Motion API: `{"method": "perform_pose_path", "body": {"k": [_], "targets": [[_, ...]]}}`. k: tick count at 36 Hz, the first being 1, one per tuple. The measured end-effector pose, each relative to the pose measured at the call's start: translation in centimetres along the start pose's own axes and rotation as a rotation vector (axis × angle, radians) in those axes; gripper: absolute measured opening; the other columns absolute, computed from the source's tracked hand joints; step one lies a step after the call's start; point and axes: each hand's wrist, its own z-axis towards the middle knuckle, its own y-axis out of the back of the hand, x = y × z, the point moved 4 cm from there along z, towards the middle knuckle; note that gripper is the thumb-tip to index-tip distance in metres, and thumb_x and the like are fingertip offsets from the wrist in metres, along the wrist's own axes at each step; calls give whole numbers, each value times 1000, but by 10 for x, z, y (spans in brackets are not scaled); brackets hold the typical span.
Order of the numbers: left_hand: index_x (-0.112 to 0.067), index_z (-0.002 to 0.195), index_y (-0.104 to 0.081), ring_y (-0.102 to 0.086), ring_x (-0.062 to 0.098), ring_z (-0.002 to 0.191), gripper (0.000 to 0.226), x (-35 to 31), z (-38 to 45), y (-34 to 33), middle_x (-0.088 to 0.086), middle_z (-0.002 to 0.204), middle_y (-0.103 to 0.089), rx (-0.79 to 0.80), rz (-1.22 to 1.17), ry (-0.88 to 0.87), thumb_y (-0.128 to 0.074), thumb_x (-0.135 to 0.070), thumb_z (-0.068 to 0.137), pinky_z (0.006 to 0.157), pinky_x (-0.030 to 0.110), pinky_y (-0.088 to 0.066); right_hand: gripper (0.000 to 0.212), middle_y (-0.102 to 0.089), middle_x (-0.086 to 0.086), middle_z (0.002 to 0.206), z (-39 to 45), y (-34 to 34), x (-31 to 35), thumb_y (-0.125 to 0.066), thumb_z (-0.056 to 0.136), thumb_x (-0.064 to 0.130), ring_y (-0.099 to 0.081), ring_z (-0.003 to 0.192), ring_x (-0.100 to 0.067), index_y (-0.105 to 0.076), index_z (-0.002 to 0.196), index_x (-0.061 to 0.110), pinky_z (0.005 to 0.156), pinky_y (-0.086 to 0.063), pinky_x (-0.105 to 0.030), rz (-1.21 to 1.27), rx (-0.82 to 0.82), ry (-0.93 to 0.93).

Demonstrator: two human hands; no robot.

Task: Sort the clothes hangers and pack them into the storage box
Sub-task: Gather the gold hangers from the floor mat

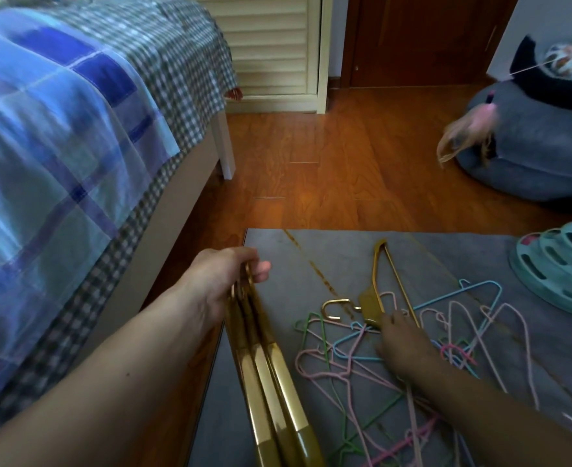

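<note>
So far, sorting is partly done and packing has not begun, as far as I can judge. My left hand (pixel 225 281) grips a bundle of gold hangers (pixel 267 369); its fingers (pixel 261 267) are curled round the bundle's far ends, at the left edge of the grey mat (pixel 311 257) that carries the work. At least three gold hangers are stacked in that bundle, aligned lengthwise and running back toward me.

My right hand (pixel 404 345) reaches into the pile at the middle of the mat. Its fingers touch the near end of one more gold hanger (pixel 375 291), which lies with its hook pointing toward the left edge. Whether they are pinching it or only resting on it I cannot tell; shadow hides the fingertips.

Remaining work:
- The loose gold hanger is not yet added to the bundle.
- The thin wire hangers (pixel 352 362), in pink, blue and green, lie tangled and unsorted from the middle of the mat to its right edge.
- No storage box is in view, so nothing is packed.

A teal ringed plastic object (pixel 557 267) sits at the right edge of the mat.

No brand, label or writing is readable on any item.
</note>
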Motion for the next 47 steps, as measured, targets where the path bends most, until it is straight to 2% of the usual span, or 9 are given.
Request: {"method": "perform_pose_path", "body": {"k": [7, 12, 18, 22, 26, 34, 39, 44, 47], "targets": [[6, 113, -66, -69, 21, 66, 22, 6, 3, 2, 14, 79, -75, 4, 89, 37, -63, -10, 98, 78, 36, -61, 48, -59, -16, 131, -1, 4, -2, -42, 95, 5, -60, 120, -31, -35, 143, 11, 95, -48, -37, 67, -13, -85], [2, 98, -73, -68, 18, 70, 17, -2, 3, 2, 10, 76, -75, -6, 230, -42, -62, -12, 98, 79, 36, -59, 33, -64, -18, 119, 8, 46, 4, -48, 90, 6, -61, 112, -35, -52, 123, 6, 93, -48, -40, 157, -263, -124], [-11, 77, -73, -66, 8, 57, 11, -7, 5, 10, -2, 63, -69, -19, 410, -113, -69, -8, 88, 60, 26, -48, 40, -58, -17, 114, 12, 120, 12, -59, 93, 23, -58, 105, -42, -43, 129, 17, 81, -48, -46, 419, -533, -125], [-14, 71, -70, -63, 13, 64, 14, -5, 2, 17, -4, 59, -65, -38, 396, -109, -69, -15, 85, 66, 30, -46, 13, -56, -12, 88, 5, 157, 13, -62, 89, 13, -57, 85, -39, -52, 96, 17, 73, -42, -44, 219, -807, 16], [-19, 75, -73, -65, 19, 78, 19, -9, -2, 27, 2, 72, -67, -4, 307, -123, -67, -35, 84, 93, 45, -51, 27, -61, -10, 96, 5, 164, 11, -65, 72, -3, -47, 97, -36, -73, 92, 14, 102, -31, -50, 176, -975, 45], [-18, 67, -68, -56, 18, 68, 24, -15, -4, 32, 2, 66, -60, -32, 346, -177, -63, -29, 87, 77, 39, -44, 38, -71, -11, 103, 5, 199, 15, -63, 60, -17, -50, 113, -39, -75, 89, 5, 117, -14, -63, 285, -1047, 182], [-15, 67, -65, -51, 13, 60, 26, -10, 1, 40, -2, 57, -54, -90, 416, -197, -61, -23, 92, 68, 33, -41, 23, -64, -13, 113, -4, 217, 8, -56, 78, -5, -40, 122, -37, -73, 90, 5, 122, -3, -51, 265, -1202, 103], [-14, 67, -68, -58, 16, 62, 24, -1, 4, 52, 7, 67, -61, -36, 316, -135, -63, -20, 89, 64, 30, -45, 24, -63, -11, 115, 23, 191, -6, -53, 87, 11, -40, 123, -38, -74, 97, 15, 117, -16, -52, 410, -1049, -89], [-10, 73, -75, -62, 21, 66, 20, -2, 7, 57, 11, 71, -66, -45, 221, -156, -68, -20, 89, 68, 33, -50, 29, -66, -18, 100, 30, 174, 2, -49, 80, 4, -52, 105, -41, -75, 92, 6, 99, -34, -44, 308, -874, 35]]}}
